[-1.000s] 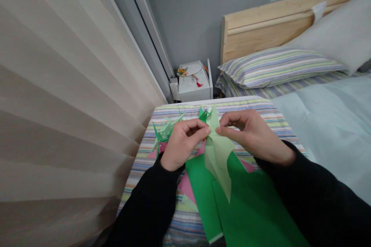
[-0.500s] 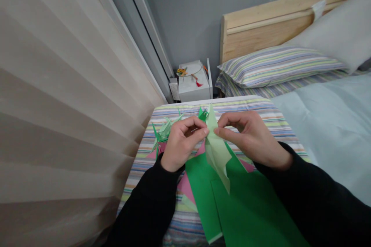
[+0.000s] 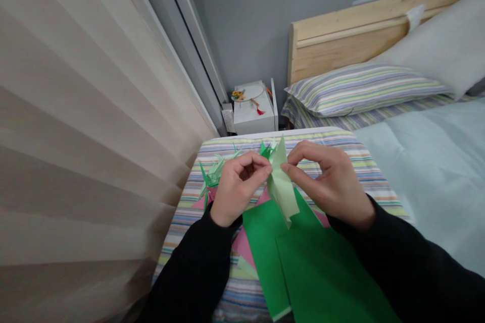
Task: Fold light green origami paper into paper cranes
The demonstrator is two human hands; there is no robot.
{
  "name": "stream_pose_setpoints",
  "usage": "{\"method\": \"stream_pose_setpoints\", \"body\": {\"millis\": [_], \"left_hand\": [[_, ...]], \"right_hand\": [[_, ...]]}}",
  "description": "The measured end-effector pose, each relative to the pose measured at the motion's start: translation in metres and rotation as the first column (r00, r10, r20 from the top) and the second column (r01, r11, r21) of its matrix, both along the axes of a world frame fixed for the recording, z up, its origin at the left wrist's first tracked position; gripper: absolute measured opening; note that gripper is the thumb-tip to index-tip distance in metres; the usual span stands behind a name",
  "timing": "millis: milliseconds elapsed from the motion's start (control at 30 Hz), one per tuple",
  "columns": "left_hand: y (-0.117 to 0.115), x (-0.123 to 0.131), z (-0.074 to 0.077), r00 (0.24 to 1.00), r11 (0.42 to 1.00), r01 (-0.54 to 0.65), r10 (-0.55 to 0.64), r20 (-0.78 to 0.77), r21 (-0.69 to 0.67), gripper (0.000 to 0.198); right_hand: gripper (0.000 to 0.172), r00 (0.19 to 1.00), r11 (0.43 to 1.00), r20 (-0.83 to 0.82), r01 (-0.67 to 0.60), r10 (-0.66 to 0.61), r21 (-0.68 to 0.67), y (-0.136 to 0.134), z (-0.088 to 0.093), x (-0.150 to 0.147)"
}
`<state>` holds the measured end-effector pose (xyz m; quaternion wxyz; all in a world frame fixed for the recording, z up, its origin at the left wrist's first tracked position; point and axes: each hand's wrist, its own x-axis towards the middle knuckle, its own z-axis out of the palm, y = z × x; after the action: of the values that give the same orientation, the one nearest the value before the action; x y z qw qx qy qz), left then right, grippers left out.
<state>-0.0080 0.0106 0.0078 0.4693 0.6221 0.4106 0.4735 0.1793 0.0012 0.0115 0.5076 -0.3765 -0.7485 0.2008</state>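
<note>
Head view: pale green paper between left fingers and right fingers, pinched by both.

A grey wall spans twelve o'clock, behind a white cabinet. A pleated curtain hangs at nine; a wooden headboard stands at two.

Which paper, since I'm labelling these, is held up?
The pale green paper, held between left hand and right hand; darker green sheets and pink paper lie below.
</note>
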Motion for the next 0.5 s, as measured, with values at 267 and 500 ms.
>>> {"method": "stream_pose_setpoints", "body": {"millis": [267, 500], "left_hand": [[-0.006, -0.001, -0.002, 0.972, 0.991, 0.08, -0.054, 0.229, -0.106, 0.027], [-0.002, 0.0, 0.0, 0.954, 0.956, 0.124, -0.042, 0.296, -0.265, 0.031]], "right_hand": [[0.015, 0.963, 0.835, 0.166, 0.092, -0.214, 0.542, 0.002, -0.013, -0.002], [0.017, 0.936, 0.789, 0.31, -0.063, -0.165, 0.611, -0.001, -0.016, -0.003]]}}
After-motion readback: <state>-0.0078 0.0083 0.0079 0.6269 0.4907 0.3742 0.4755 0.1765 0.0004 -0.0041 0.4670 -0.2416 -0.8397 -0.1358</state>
